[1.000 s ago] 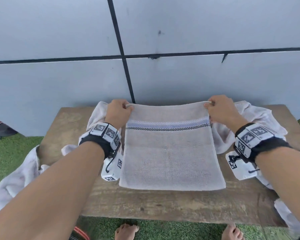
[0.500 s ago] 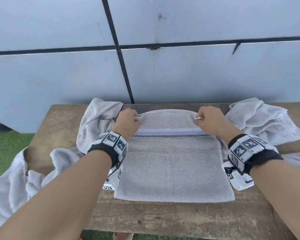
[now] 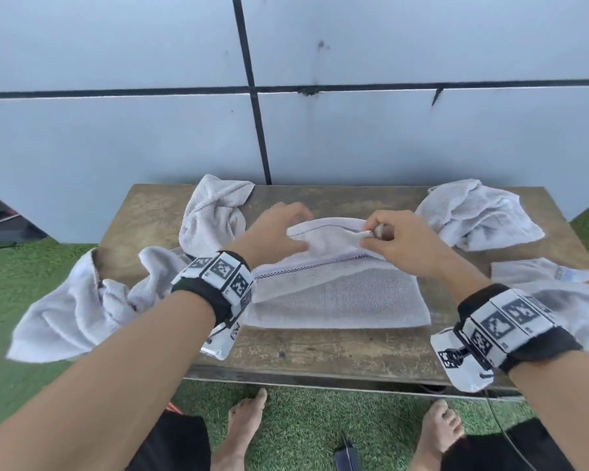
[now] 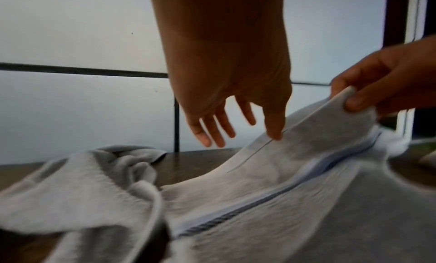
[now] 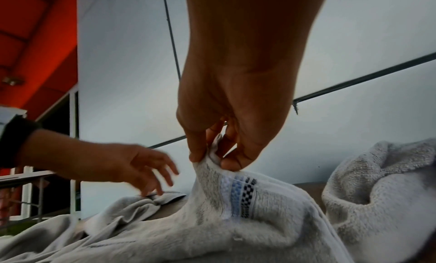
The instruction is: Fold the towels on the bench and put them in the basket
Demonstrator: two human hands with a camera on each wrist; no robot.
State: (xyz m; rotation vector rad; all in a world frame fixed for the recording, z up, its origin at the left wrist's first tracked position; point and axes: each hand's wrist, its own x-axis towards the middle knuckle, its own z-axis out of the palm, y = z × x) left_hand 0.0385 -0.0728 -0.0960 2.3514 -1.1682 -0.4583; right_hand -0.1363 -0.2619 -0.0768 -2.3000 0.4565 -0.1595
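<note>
A pale towel with a blue and checked stripe lies in the middle of the wooden bench. Its far edge is raised. My right hand pinches the far right corner between thumb and fingers and holds it up off the bench; the right wrist view shows this pinch close up. My left hand hovers over the far left part of the same towel with fingers spread and grips nothing. In the left wrist view its thumb is at the raised towel edge. No basket is in view.
Crumpled towels lie around: one hanging off the bench's left end, one at the back left, one at the back right, more at the right edge. A grey panelled wall stands behind. Grass and bare feet are below.
My left hand has let go of the towel's far left corner and opened. My right hand has lifted the far right corner and drawn it toward the middle.
</note>
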